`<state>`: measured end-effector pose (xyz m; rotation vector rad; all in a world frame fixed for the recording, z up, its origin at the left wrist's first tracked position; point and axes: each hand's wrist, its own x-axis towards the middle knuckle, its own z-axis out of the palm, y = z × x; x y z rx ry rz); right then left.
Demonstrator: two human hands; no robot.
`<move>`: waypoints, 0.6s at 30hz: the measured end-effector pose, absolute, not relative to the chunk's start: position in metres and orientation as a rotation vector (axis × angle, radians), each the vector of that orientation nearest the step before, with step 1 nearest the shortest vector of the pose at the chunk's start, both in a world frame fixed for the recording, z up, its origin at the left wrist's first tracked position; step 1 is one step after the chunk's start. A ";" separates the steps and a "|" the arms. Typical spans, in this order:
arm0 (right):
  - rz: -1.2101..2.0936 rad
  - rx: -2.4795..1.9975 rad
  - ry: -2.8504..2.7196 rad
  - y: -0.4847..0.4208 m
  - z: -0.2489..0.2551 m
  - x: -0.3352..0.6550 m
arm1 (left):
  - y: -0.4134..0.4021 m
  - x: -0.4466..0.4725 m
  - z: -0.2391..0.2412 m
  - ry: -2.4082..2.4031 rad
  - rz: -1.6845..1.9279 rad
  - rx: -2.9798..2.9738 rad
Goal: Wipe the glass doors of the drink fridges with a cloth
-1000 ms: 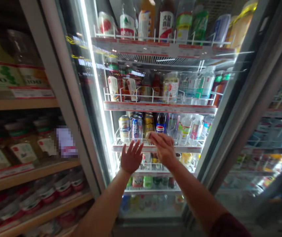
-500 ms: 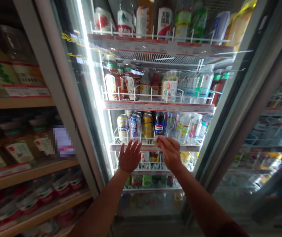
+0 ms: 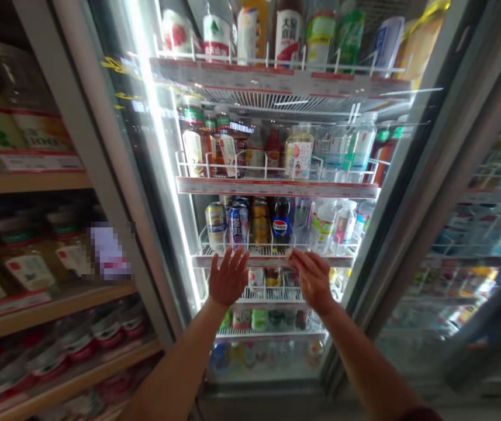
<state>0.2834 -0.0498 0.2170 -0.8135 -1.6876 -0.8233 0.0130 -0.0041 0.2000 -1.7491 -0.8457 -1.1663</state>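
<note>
My left hand (image 3: 228, 278) is spread flat, palm forward, in front of the lit drinks fridge. Whether it touches the glass (image 3: 191, 365) I cannot tell. Behind its fingertips stand a blue can (image 3: 238, 225) and a pale can (image 3: 216, 225). My right hand (image 3: 315, 279) is closed, its fingers pinched around a small whitish wad (image 3: 293, 256), mostly hidden by the fingers. It is level with the edge of a wire shelf (image 3: 259, 261), below and right of a dark cola bottle (image 3: 282, 221). Gold cans (image 3: 261, 222) stand left of that bottle.
Upper fridge shelves (image 3: 276, 187) hold rows of bottles. To the left, past a metal frame (image 3: 101, 175), wooden shelves (image 3: 26, 181) carry juice bottles (image 3: 24, 263) and red-based tubs (image 3: 79, 339). Another glass-fronted fridge (image 3: 487, 234) stands on the right.
My right hand has moved right and slightly down, away from the cola bottle, still pinching the wad. My left hand stays spread in nearly the same place. The view has shifted slightly.
</note>
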 end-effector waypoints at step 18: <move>-0.931 -0.886 -1.243 -0.035 0.249 0.309 | -0.005 0.013 0.195 -0.877 -1.159 -1.746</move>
